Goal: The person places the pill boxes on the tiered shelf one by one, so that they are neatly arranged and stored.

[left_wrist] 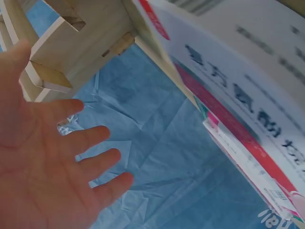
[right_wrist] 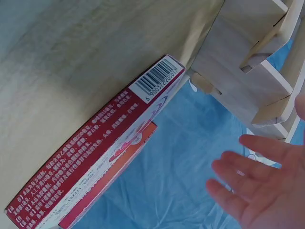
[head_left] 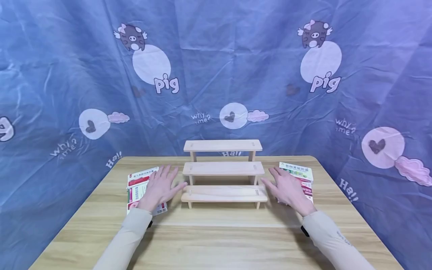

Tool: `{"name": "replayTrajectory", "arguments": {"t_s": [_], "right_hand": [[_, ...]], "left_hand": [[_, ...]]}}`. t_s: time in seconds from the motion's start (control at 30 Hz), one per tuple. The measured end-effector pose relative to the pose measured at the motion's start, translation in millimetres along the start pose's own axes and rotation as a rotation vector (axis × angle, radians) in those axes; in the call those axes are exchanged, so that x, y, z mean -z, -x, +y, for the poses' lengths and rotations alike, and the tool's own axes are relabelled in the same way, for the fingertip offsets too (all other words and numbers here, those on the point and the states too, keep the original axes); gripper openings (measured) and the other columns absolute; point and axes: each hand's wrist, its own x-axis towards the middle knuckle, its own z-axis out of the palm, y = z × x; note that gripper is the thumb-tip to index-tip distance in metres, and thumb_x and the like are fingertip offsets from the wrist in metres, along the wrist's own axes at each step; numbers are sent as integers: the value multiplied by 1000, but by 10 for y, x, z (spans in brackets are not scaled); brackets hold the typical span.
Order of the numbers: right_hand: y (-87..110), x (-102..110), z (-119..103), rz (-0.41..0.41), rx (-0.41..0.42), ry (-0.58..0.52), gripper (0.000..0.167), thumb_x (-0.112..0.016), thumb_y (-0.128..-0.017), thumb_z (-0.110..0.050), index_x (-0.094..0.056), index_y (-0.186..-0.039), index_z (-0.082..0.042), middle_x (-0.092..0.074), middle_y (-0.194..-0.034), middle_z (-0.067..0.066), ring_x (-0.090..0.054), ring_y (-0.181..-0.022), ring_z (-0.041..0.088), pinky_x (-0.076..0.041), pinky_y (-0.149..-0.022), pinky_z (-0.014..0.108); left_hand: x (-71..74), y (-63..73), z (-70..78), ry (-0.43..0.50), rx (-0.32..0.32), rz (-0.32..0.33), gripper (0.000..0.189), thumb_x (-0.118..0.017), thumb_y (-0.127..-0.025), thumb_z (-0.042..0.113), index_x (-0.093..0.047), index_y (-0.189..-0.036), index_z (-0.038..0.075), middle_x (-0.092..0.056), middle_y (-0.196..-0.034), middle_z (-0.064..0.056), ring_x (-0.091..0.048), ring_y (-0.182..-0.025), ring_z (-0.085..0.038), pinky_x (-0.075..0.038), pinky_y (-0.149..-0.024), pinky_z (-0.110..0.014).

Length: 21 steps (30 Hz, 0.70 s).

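My left hand (head_left: 160, 189), fingers spread and straight, hovers at the inner edge of several medicine boxes (head_left: 133, 194) on the left of the table. In the left wrist view a white and red box (left_wrist: 228, 100) stands apart from the fingers (left_wrist: 102, 179). My right hand (head_left: 286, 187) is likewise spread beside several more boxes (head_left: 305, 173) on the right, partly covering them. The right wrist view shows a red box with a barcode (right_wrist: 102, 143), not touched by the fingers (right_wrist: 233, 195). Between the hands stands a three-step wooden rack (head_left: 223, 168), with bare steps.
The wood-grain table (head_left: 222, 243) carries the rack near its back edge. A blue cloth (head_left: 216, 75) printed with pigs and hearts hangs behind and along both sides. Both forearms reach in from the front, with a dark strap (head_left: 305, 231) at the right wrist.
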Motion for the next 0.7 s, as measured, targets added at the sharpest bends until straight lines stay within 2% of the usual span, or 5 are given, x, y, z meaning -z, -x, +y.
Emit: {"name": "replayTrajectory", "arguments": {"t_s": [0.23, 0.4, 0.53, 0.63, 0.7], "right_hand": [[-6, -25, -4, 166, 32, -64, 54, -55, -95, -49, -66, -122, -4, -63, -128, 20, -62, -112, 42, -56, -84, 58], [-8, -53, -8, 241, 67, -73, 43, -60, -94, -43, -71, -114, -7, -70, -116, 16, -68, -100, 38, -59, -70, 50], [8, -35, -15, 162, -10, -204, 37, -60, -94, -42, -72, -114, -13, -74, -104, 8, -70, -87, 28, -51, -61, 38], [11, -27, -11, 49, -90, -383, 33, -62, -94, -38, -72, -113, -12, -75, -97, 6, -67, -80, 18, -47, -64, 29], [9, -29, -11, -22, -133, -504, 32, -65, -93, -33, -73, -111, -8, -74, -94, 7, -66, -79, 16, -49, -66, 27]], "left_hand": [[-18, -20, -38, -22, -48, 93, 80, -46, -91, 68, -42, -149, 13, -43, -149, -21, -36, -139, -43, -29, -114, -65], [-8, 2, -46, -25, -92, 184, 63, -52, -94, 57, -59, -133, 8, -62, -129, -20, -55, -121, -41, -46, -100, -60], [21, 9, -81, 75, -122, 214, 42, -57, -96, 46, -72, -106, 9, -72, -98, -11, -67, -88, -27, -56, -78, -44], [48, -3, -135, 237, -112, 157, 28, -60, -96, 39, -73, -93, 14, -69, -80, 0, -59, -69, -13, -51, -65, -31], [64, -10, -179, 346, -88, 105, 22, -61, -97, 35, -72, -90, 17, -67, -76, 1, -54, -65, -10, -47, -62, -27]]}}
